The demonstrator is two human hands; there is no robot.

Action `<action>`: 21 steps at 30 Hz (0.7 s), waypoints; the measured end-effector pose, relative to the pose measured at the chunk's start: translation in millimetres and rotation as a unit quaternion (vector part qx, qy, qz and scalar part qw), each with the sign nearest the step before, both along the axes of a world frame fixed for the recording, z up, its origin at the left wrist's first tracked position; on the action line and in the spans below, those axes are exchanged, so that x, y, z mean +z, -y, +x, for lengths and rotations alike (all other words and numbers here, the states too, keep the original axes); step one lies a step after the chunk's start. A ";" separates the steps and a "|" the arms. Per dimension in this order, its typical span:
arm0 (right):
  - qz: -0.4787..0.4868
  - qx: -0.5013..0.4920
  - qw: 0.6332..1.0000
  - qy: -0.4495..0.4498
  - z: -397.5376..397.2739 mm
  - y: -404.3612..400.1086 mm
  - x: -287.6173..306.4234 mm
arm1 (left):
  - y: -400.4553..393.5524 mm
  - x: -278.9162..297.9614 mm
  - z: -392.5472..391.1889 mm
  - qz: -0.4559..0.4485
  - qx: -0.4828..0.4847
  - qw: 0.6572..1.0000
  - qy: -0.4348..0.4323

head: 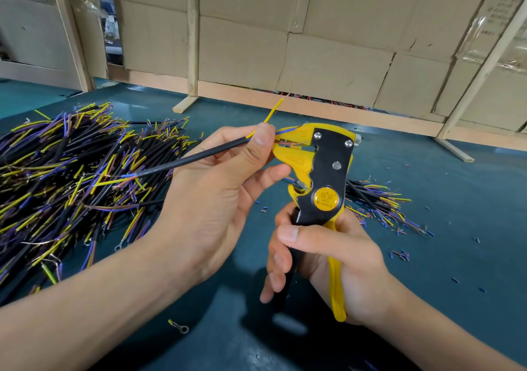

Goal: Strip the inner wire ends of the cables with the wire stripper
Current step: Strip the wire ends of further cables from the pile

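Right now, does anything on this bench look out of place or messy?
Yes. A loose ring terminal lies alone on the green mat, apart from the cable pile. Small bits of stripped insulation are scattered right of the wire stripper. Otherwise nothing looks damaged.

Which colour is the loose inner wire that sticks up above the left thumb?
Yellow inner wire, clearest in the head view.

A dark teal work surface (pixel 456 188) filled the foreground. Behind it stood a wall of flattened cardboard sheets (pixel 328 42), braced by pale wooden battens (pixel 193 34).
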State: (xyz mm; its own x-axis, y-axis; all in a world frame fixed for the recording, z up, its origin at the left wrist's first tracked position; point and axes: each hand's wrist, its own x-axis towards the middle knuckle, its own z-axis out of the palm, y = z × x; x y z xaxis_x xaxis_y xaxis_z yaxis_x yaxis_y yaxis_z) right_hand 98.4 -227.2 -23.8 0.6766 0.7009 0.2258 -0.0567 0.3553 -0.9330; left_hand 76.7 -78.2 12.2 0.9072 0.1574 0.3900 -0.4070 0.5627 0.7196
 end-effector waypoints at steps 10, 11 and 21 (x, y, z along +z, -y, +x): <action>-0.005 0.007 1.000 0.006 1.3 1.5 -1.3 | 0.5 -2.7 2.8 -0.005 0.012 1.000 -0.023; -0.006 0.008 1.000 0.007 1.4 1.7 -1.5 | 1.1 -2.6 3.2 -0.014 0.018 0.999 -0.025; -0.008 0.009 1.000 0.011 0.9 0.5 -0.2 | 1.4 -1.3 3.6 0.002 0.068 0.997 -0.030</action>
